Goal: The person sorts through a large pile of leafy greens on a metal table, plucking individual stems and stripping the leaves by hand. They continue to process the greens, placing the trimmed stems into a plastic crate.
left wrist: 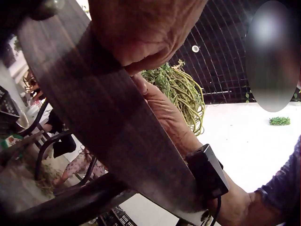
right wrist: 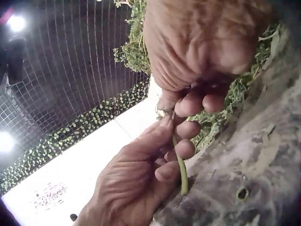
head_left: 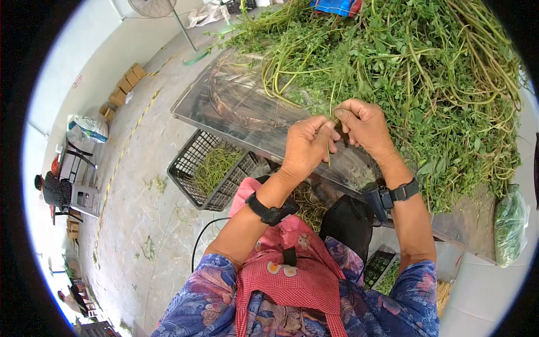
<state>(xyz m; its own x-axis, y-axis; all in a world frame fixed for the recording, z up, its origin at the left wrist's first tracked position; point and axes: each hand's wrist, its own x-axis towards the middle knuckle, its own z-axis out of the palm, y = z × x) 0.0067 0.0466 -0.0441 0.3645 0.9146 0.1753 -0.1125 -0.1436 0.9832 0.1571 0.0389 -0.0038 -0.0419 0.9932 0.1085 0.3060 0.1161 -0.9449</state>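
Note:
A thin green stem (head_left: 329,150) runs between both hands, above the table's near edge. The left hand (head_left: 307,145) pinches it with curled fingers, and in the right wrist view the stem's thick end (right wrist: 182,178) sticks out below the left hand (right wrist: 136,179). Touching or nearly touching it, the right hand (head_left: 366,128) pinches the same stem higher up; its curled fingers show in the right wrist view (right wrist: 202,52). In the left wrist view the table's edge (left wrist: 108,113) covers part of the hands, and the stem is hidden.
A large heap of leafy green stems (head_left: 393,67) covers the right and back of the metal table (head_left: 236,90). Below its left edge a black crate (head_left: 193,196) holds green stems. A filled plastic bag (head_left: 510,224) is at the right; a fan (head_left: 193,56) stands behind.

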